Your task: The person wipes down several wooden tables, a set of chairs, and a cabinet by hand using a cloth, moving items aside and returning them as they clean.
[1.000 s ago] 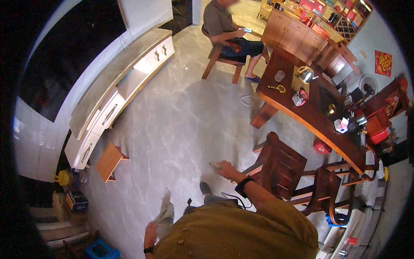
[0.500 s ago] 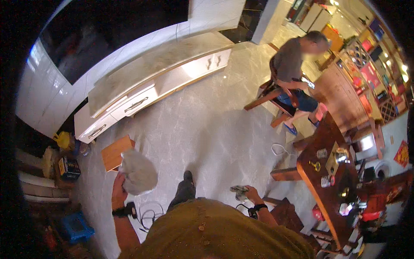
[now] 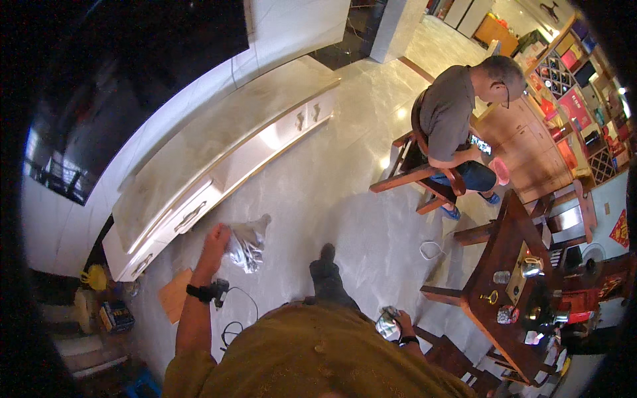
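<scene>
A grey cloth (image 3: 247, 247) hangs bunched from the left hand (image 3: 217, 240), which grasps one end, so the rest falls loose over the floor (image 3: 298, 205), seemingly held out to clear the wearer's leg (image 3: 326, 275). The right hand (image 3: 403, 324) appears to clasp a pale crumpled item (image 3: 387, 321), its kind unclear. Beyond, a metal kettle (image 3: 531, 267) stands on the wooden tabletop (image 3: 488, 268), probably for serving.
</scene>
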